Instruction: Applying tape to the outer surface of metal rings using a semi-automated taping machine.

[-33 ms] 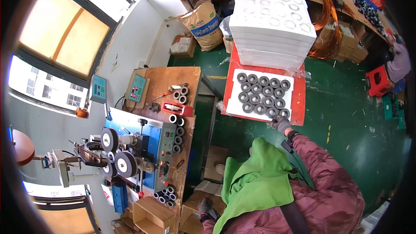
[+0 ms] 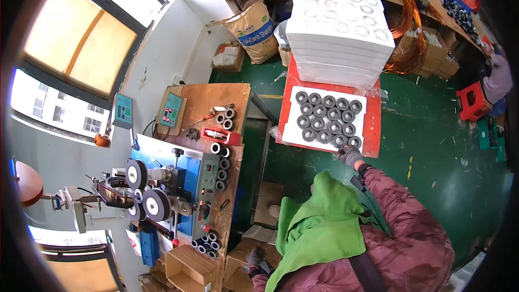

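From where I'm standing, a person in a maroon jacket (image 2: 411, 227) and a green cloth (image 2: 324, 221) is reaching out with the gloved right hand (image 2: 350, 158); its fingertips are meeting the dark rings (image 2: 330, 127) at the near corner of a white foam tray (image 2: 293, 130). Whether they are gripping one, I can't tell. The tray is lying on a red board (image 2: 373, 124), just before a stack of foam trays (image 2: 338, 48). The gloved left hand (image 2: 255, 257) is hanging low by a cardboard box (image 2: 235, 270), its grasp unclear. Leftward, a wooden counter (image 2: 227, 94) is carrying a blue machine (image 2: 186, 184).
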Available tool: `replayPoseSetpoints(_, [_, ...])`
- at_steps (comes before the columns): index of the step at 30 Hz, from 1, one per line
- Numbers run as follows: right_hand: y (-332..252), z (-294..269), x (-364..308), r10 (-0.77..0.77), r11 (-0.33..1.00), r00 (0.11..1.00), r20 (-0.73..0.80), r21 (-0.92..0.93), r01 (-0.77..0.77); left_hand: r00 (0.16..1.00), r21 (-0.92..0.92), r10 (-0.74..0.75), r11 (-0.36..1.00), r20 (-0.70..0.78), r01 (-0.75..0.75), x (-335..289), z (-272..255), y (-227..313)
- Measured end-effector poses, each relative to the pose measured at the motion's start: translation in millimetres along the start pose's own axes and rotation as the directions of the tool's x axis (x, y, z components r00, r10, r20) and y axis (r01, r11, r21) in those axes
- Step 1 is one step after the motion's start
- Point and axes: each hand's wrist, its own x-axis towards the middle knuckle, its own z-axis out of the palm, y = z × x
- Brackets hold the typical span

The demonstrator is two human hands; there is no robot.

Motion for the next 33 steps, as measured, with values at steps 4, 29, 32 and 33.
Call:
replayPoseSetpoints(4, [1.8, -23.9, -20.3, 0.064, 0.988, 0.998, 0.019, 0.143, -0.066, 0.938, 0.962, 0.298, -0.254, 0.179, -0.103, -34.7, 57.6, 25.6])
replayPoseSetpoints(29, [-153.5, 53.6, 10.4, -0.258, 0.817, 0.852, 0.455, -0.369, 0.444, 0.874, 0.874, 0.27, -0.395, 0.403, -0.281, 52.2, -12.1, 65.9])
replayPoseSetpoints(32, [-188.2, 49.3, 13.1, -0.211, 0.778, 0.847, 0.488, -0.441, 0.448, 0.862, 0.902, 0.327, -0.328, 0.387, -0.281, 58.3, -25.3, 59.9])
replayPoseSetpoints(33, [-197.5, 48.0, 14.7, -0.22, 0.76, 0.869, 0.442, -0.48, 0.437, 0.856, 0.908, 0.346, -0.31, 0.384, -0.282, 60.5, -28.8, 61.9])
